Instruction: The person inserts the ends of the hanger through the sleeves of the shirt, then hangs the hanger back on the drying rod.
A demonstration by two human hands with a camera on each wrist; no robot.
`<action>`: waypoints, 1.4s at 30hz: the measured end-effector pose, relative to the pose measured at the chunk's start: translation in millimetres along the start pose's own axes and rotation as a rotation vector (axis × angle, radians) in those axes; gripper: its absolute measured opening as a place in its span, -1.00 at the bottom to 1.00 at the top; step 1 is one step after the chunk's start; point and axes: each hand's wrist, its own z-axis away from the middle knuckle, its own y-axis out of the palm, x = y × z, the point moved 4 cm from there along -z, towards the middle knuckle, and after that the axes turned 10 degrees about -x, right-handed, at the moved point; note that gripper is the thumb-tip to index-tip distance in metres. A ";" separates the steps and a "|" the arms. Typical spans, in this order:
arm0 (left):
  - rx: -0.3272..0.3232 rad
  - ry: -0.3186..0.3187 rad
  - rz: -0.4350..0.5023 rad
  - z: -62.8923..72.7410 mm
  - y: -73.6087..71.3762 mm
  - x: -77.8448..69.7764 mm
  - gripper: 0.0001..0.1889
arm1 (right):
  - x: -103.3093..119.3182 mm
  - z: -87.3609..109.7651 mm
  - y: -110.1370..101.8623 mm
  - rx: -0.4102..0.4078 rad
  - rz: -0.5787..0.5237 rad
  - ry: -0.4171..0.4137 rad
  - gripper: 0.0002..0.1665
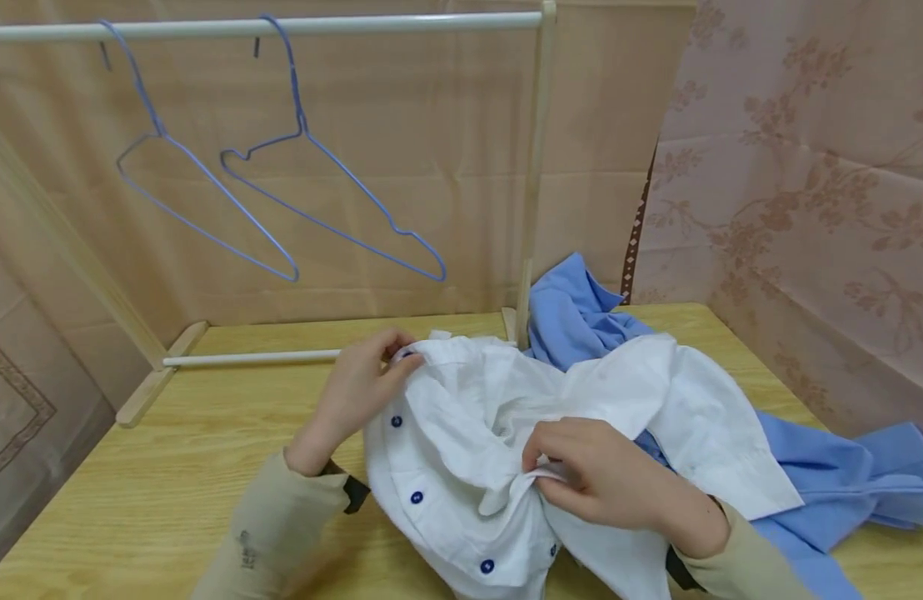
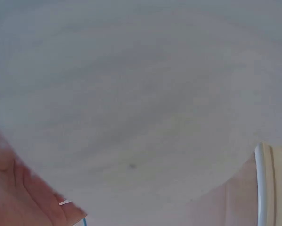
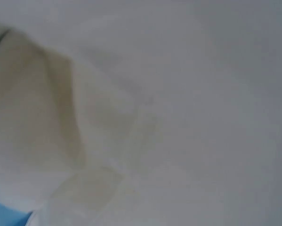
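Note:
A white shirt [image 1: 461,433] with dark blue buttons lies bunched over the front of the table, one sleeve spread to the right. My left hand [image 1: 360,392] pinches its upper left edge between thumb and fingers. Lower and to the right, my right hand [image 1: 600,479] pinches a fold of the same shirt. In the left wrist view, white cloth [image 2: 141,94] fills most of the picture, with part of the left hand [image 2: 28,193] at the lower left. Close white cloth [image 3: 178,117] covers nearly all of the right wrist view.
Two blue wire hangers [image 1: 207,167] hang from the white rod [image 1: 401,23] of a wooden rack. Blue garments [image 1: 581,312] lie crumpled behind and right of the shirt on the wood-grain table [image 1: 229,442]. A lower white bar [image 1: 251,358] runs behind my left hand. Patterned curtains [image 1: 821,192] stand around.

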 end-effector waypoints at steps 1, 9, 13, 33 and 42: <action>-0.009 0.000 0.001 -0.2 -1.5 -0.3 -0.85 | 2.5 0.0 2.6 0.024 0.001 0.005 -0.77; -0.073 0.039 0.026 0.6 -10.4 -10.2 -0.87 | 19.2 -1.3 11.2 0.032 0.039 -0.141 -0.82; -0.124 0.059 0.035 1.0 -16.9 -12.3 -0.88 | 17.3 -1.2 5.3 0.022 0.033 -0.048 -0.84; -0.261 0.239 0.146 4.5 -42.4 -29.7 -0.89 | -25.1 2.1 -10.5 -0.200 0.346 0.362 -0.89; -0.266 0.177 0.123 4.1 -44.0 -23.8 -0.89 | -31.9 4.7 -42.1 -0.409 0.285 0.434 -0.88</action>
